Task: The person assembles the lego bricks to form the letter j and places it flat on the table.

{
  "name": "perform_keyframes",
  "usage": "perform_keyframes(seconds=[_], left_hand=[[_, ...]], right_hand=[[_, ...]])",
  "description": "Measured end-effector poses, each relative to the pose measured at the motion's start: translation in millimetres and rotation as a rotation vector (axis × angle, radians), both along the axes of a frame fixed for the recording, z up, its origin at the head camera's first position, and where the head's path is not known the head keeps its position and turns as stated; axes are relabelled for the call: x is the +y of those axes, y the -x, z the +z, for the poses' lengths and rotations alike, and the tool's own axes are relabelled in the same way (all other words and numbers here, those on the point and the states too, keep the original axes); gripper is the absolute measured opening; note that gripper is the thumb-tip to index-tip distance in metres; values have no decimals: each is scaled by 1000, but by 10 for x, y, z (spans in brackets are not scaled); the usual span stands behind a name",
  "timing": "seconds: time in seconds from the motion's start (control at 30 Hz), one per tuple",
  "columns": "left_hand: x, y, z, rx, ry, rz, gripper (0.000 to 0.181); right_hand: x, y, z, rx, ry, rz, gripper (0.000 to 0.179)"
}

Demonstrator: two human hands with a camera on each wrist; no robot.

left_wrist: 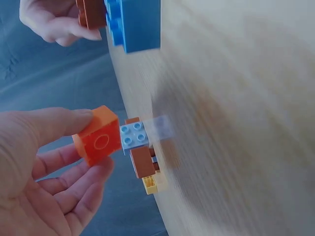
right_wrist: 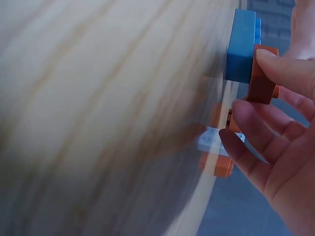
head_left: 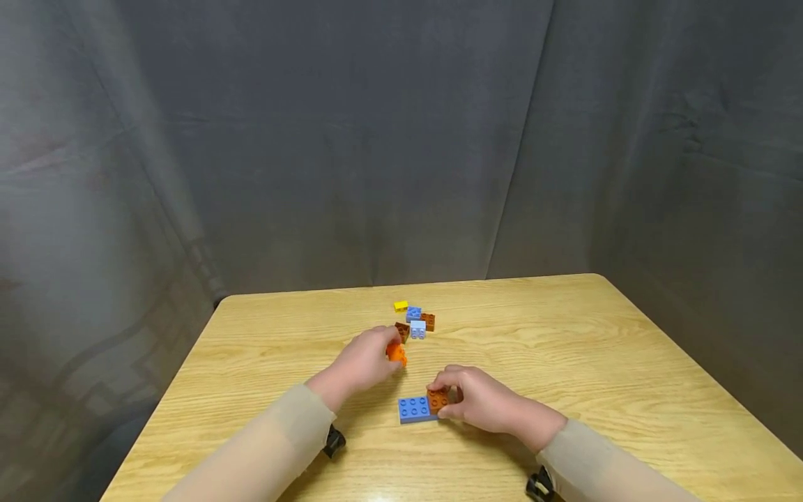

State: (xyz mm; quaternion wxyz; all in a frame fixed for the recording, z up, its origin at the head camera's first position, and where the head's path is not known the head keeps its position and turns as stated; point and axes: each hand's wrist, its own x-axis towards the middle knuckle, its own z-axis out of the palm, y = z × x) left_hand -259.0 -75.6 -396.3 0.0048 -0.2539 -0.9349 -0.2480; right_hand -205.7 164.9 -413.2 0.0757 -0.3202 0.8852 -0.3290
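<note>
A grey curtain [head_left: 376,153] hangs behind a wood-grained table [head_left: 270,335]. On its near part lies a long blue brick [head_left: 413,410], studs up. The right hand [head_left: 482,401] pinches a red-brown brick [head_left: 438,401] between thumb and fingers at the blue brick's right end; whether the two are pressed fully together I cannot tell. Farther and to the left, the left hand [head_left: 364,359] grips an orange brick [head_left: 396,354] between thumb and fingertips, its other fingers loosely bent. Just beyond it sits a dark brown brick [head_left: 403,330], with a pale blue brick [head_left: 417,326] to its right. Farther still are a brown brick [head_left: 429,321], a small blue brick [head_left: 413,313] and, farthest, a yellow brick [head_left: 401,305].
</note>
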Motion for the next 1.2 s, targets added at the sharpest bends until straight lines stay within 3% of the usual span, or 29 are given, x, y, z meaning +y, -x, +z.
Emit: perform_keyframes(seconds=[0.17, 0.33, 0.43, 0.7, 0.93, 1.2], left_hand=[[-66, -136, -26, -27, -10, -27, 35], [-145, -255, -56, 10, 23, -65, 41], [-177, -304, -60, 33, 42, -64, 35], [-200, -384, -52, -39, -27, -70, 22], [-197, -445, -49, -94, -62, -110, 44], [-173, -504, -131, -106, -82, -120, 34]], right_hand=[[-6, 2, 10, 1, -3, 7, 30], [-8, 1, 10, -2, -6, 9, 29], [-6, -2, 7, 0, -3, 10, 28], [1, 4, 1, -1, -4, 3, 29], [5, 27, -8, 6, -14, -4, 29], [6, 25, -1, -4, -25, -6, 30]])
